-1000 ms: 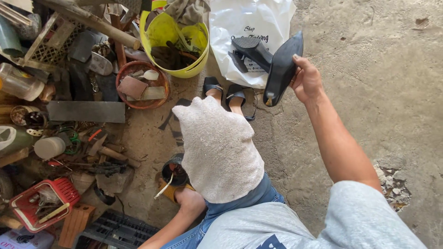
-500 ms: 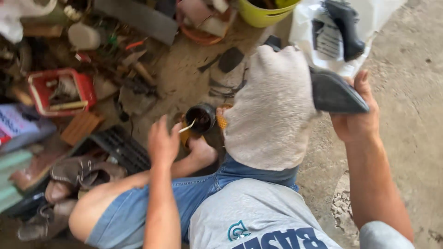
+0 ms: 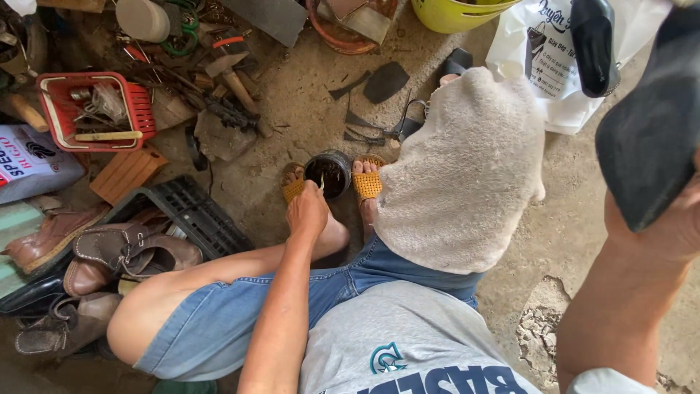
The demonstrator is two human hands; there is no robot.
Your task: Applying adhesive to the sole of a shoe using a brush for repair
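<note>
At the far left I see a red basket (image 3: 95, 109) of tools and brown shoes (image 3: 124, 252); toward the middle, my left hand (image 3: 306, 211) pinches a small stick dipped in the dark tin (image 3: 329, 174) between my sandalled feet. A pale towel (image 3: 459, 175) drapes my knee. Rightmost, my right hand (image 3: 674, 226) grips a black shoe sole (image 3: 649, 138), raised.

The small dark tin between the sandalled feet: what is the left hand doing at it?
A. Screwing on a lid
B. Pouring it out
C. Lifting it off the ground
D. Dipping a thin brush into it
D: the left hand holds a thin brush at the rim of the open tin, which stands on the ground.
</note>
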